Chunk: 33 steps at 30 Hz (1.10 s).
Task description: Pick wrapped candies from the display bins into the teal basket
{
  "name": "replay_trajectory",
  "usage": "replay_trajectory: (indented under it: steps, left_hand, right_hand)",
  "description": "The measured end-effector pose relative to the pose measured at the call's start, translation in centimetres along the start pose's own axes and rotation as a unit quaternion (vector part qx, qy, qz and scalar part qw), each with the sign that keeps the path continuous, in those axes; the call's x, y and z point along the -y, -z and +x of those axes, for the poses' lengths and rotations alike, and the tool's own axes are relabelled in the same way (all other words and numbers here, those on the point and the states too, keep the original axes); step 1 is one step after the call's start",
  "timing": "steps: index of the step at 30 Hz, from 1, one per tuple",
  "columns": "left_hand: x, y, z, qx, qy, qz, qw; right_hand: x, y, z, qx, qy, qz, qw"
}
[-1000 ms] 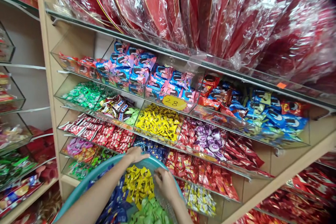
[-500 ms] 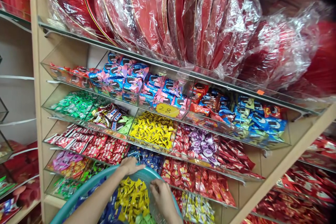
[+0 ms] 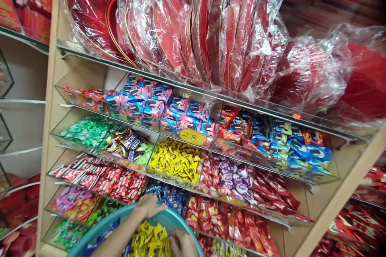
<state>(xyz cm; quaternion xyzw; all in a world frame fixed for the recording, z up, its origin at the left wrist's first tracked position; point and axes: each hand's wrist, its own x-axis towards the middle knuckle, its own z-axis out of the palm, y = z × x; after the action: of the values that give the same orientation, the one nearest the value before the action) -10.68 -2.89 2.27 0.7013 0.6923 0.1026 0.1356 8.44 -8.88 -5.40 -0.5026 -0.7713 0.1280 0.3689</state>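
Note:
A teal plastic basin [image 3: 189, 228] is at the bottom of the view, its far rim close to the candy shelves. My left hand [image 3: 150, 205] is closed over that rim, thumb side to the right; its other fingers are hidden. Inside the basin lie yellow-wrapped candies [image 3: 149, 237] and blue-wrapped candies [image 3: 104, 236]. At the right inner side is my right hand [image 3: 181, 244], slightly blurred, its fingers curled beside the yellow candies. Whatever it holds, if anything, is hidden. Just beyond the rim sit blue-wrapped candies in a shelf compartment [image 3: 173, 196].
Clear-fronted shelves hold wrapped sweets: yellow candies [image 3: 176, 160], purple candies [image 3: 237, 174], green candies [image 3: 87, 130] and red packets [image 3: 120, 180]. A yellow price tag [image 3: 193, 137] reads 28. Above, red round trays [image 3: 171, 32] stand in clear plastic on a glass shelf [image 3: 181, 80].
The view has tilted up, so the shelves and basin appear lower. My right hand is lower in the picture, nearer the yellow candies. My left hand stays at the rim.

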Motion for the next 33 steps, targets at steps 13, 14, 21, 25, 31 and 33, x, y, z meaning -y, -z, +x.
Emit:
replay_trajectory:
  steps: [13,14,21,25,31,33]
  left_hand:
    - [0.1,0.7,-0.1,0.020,-0.003,-0.006,1.000]
    - [0.2,0.7,0.0,0.023,-0.004,-0.007,1.000]
    - [0.5,0.3,0.6,0.022,0.005,-0.022,0.999]
    - [0.6,0.3,0.5,0.020,0.007,-0.026,0.999]
    - [0.4,0.6,0.2,0.028,0.010,-0.024,0.999]
    - [0.4,0.8,0.2,0.036,0.012,-0.022,0.999]
  right_hand:
    - [6.8,6.6,2.9,0.052,0.051,-0.024,0.997]
    - [8.0,7.9,4.1,0.061,0.076,-0.033,0.995]
    - [12.1,14.1,14.8,-0.033,0.175,-0.367,0.913]
    - [11.2,13.8,18.5,-0.038,0.159,-0.483,0.860]
    - [10.0,12.5,19.8,-0.022,0.125,-0.496,0.859]
    - [9.9,12.6,19.8,-0.021,0.123,-0.498,0.858]
